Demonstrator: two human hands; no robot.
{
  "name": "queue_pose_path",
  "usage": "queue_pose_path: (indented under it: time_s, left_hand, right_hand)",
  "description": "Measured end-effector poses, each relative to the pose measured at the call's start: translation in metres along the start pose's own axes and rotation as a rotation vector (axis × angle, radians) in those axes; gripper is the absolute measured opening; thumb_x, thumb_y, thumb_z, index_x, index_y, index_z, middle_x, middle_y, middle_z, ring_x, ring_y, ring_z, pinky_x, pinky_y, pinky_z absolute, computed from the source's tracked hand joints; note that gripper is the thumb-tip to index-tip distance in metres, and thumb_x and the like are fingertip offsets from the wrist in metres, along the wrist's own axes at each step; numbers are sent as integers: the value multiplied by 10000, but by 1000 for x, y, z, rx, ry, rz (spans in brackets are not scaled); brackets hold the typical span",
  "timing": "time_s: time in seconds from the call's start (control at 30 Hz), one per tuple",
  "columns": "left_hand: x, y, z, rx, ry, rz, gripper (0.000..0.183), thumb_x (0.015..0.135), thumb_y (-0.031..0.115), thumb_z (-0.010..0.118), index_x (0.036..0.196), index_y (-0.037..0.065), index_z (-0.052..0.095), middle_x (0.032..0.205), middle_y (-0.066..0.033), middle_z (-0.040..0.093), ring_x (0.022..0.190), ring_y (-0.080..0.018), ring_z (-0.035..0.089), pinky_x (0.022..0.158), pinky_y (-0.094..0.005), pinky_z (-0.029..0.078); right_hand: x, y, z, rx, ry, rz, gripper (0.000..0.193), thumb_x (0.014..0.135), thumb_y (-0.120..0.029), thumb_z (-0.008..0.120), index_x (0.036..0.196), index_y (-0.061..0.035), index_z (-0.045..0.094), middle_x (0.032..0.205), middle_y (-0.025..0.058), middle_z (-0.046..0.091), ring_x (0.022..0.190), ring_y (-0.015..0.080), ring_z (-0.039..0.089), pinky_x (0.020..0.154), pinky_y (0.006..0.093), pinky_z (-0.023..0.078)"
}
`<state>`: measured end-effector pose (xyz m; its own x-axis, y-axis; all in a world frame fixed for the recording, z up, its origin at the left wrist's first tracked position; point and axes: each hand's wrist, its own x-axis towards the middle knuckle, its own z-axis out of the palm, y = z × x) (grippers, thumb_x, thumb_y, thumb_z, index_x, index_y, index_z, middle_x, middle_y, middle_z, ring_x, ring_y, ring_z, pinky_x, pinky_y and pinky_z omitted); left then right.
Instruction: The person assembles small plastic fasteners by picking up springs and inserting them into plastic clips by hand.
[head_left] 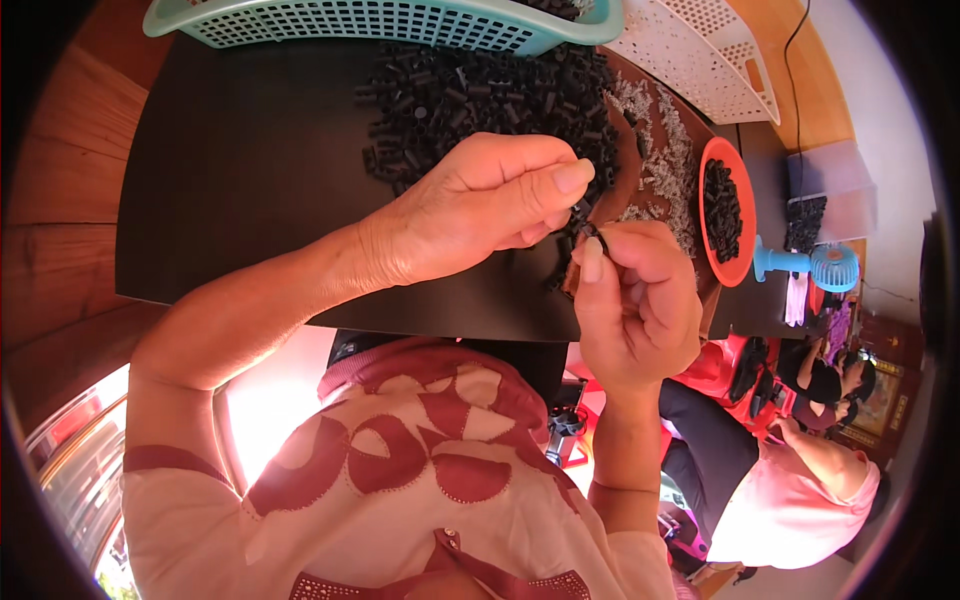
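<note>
My left hand (490, 195) is closed, with the thumb pressed along the curled index finger. Whatever it holds, if anything, is hidden inside the fingers. Just below and to its right, my right hand (645, 300) pinches a small black piece (594, 236) between thumb and index finger; the two hands are close but apart. Beneath and beyond them spreads a big heap of short black plastic tubes (480, 100). Small clear plastic pieces (672, 165) lie scattered to the right of the heap, on a brown surface.
A teal basket (380, 28) stands at the far edge, with a white perforated basket (690, 60) beside it. On the right are a red bowl (748, 225) of black pieces and a blue fan (834, 268). Another person in pink (800, 500) sits at lower right.
</note>
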<state>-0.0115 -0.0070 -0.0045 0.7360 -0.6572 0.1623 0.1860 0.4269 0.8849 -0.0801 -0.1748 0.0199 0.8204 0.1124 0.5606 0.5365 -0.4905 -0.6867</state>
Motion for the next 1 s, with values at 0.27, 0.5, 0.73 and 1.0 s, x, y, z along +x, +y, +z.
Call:
queue_pose_path:
  time_s: [0.27,0.5,0.73,1.0]
  left_hand:
    - [0,-1,0,34,-43,-46,307,1027,294,479,845,50,513,727,33,403,647,-55,342,535,-217,288]
    - [0,1,2,101,4,-121,328,1027,272,478,771,67,482,671,41,369,608,-56,316,517,-225,262]
    - [1,0,6,42,30,-155,362,1025,261,479,705,97,440,603,65,304,542,-54,262,476,-238,226]
    - [1,-1,9,-96,35,-228,366,1025,250,482,692,113,418,609,74,282,543,-46,251,475,-236,210]
  right_hand:
    - [2,-3,-8,-91,-74,-2,205,810,60,668,970,-15,565,804,101,614,585,149,552,496,251,448]
    - [6,-5,-9,-247,-113,-148,231,803,58,674,987,-12,554,789,125,615,599,255,579,501,316,471]
    - [4,-3,-8,-273,-118,-155,239,801,61,673,993,-12,550,787,130,618,604,255,588,500,318,473]
    - [2,-4,-7,-244,-131,-131,239,798,72,665,991,-4,548,787,130,617,600,249,588,501,312,474]
